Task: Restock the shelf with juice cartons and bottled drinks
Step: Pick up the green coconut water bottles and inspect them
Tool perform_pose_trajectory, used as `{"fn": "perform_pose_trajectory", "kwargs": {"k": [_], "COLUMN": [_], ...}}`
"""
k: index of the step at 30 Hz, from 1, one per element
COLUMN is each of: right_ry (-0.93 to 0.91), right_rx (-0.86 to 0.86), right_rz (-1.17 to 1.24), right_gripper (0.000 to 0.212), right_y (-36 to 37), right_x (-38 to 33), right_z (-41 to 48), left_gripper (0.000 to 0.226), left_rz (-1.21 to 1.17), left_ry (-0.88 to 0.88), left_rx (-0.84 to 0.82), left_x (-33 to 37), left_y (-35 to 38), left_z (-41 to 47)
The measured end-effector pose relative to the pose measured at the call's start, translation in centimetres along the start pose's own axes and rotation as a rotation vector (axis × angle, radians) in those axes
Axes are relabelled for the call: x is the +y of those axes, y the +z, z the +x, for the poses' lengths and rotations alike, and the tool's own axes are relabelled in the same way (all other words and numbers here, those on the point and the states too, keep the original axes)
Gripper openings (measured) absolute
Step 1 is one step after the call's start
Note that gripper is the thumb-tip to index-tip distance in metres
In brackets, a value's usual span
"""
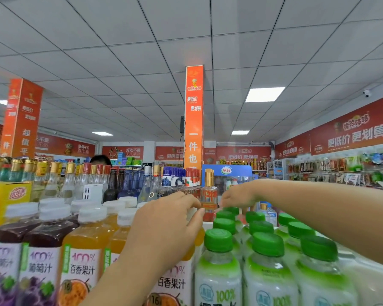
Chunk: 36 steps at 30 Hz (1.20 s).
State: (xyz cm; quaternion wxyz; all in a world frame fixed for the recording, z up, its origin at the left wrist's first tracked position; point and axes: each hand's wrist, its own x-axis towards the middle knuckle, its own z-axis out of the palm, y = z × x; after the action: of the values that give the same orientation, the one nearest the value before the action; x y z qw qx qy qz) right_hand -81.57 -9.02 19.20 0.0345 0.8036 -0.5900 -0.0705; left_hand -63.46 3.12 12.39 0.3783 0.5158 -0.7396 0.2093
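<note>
Rows of bottled drinks fill the top shelf in front of me. Purple grape juice bottles (38, 250) stand at the left, orange passion-fruit juice bottles (84, 246) with white caps in the middle, and green-capped coconut water bottles (268, 266) at the right. My left hand (164, 226) is curled over a white-capped bottle in the orange row; the bottle itself is mostly hidden beneath it. My right hand (237, 195) reaches in from the right, its fingertips on the cap of a far green-capped bottle (231, 210).
Behind the juices stand several glass liquor bottles (111, 180) with gold and red caps. A yellow carton (8, 197) sits at the far left. A person's head (100, 160) shows beyond the shelf. An orange pillar (194, 120) and a blue cooler (227, 173) lie farther back.
</note>
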Motion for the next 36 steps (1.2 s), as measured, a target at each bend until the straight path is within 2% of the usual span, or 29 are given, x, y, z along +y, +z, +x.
{"fn": "perform_pose_trajectory", "kwargs": {"k": [3, 7, 10, 14, 17, 22, 26, 31, 34, 36], "right_ry": [-0.083, -0.148, -0.141, -0.066, -0.004, 0.018, 0.0, -0.07, -0.119, -0.136], "right_rx": [0.191, 0.448, 0.529, 0.503, 0.469, 0.624, 0.721, 0.946, 1.028, 0.989], "right_rz": [-0.135, -0.046, -0.192, -0.277, -0.193, 0.084, 0.184, 0.362, 0.498, 0.589], "right_gripper": [0.057, 0.046, 0.048, 0.067, 0.073, 0.046, 0.043, 0.043, 0.038, 0.037], "right_y": [-1.3, 0.1, 3.4, 6.8, 8.1, 8.5, 9.1, 9.4, 10.5, 12.6], "right_x": [-0.1, -1.1, -2.3, -2.9, -3.2, -4.0, -4.6, -4.6, -4.5, -4.8], "right_z": [-3.6, -11.7, -16.9, -18.5, -18.1, -18.0, -18.8, -22.0, -24.4, -25.8], "left_gripper": [0.031, 0.024, 0.016, 0.025, 0.024, 0.047, 0.051, 0.038, 0.034, 0.034], "left_rz": [0.094, 0.114, 0.062, 0.073, 0.14, 0.235, 0.21, -0.011, -0.359, -0.626], "left_ry": [0.01, 0.055, 0.117, 0.148, 0.147, 0.109, 0.092, 0.126, 0.093, 0.042], "left_rx": [0.057, 0.136, 0.235, 0.208, 0.199, 0.03, -0.027, 0.052, 0.102, 0.079], "left_x": [0.5, 1.9, 2.9, 4.1, 4.3, 5.0, 5.4, 5.9, 7.8, 9.2], "left_y": [-0.9, -0.5, 0.6, 1.5, 2.2, 1.3, 0.5, -0.1, -0.2, 0.2], "left_z": [-0.5, -1.7, -2.6, -4.0, -4.9, -6.3, -6.7, -8.0, -10.6, -13.5]}}
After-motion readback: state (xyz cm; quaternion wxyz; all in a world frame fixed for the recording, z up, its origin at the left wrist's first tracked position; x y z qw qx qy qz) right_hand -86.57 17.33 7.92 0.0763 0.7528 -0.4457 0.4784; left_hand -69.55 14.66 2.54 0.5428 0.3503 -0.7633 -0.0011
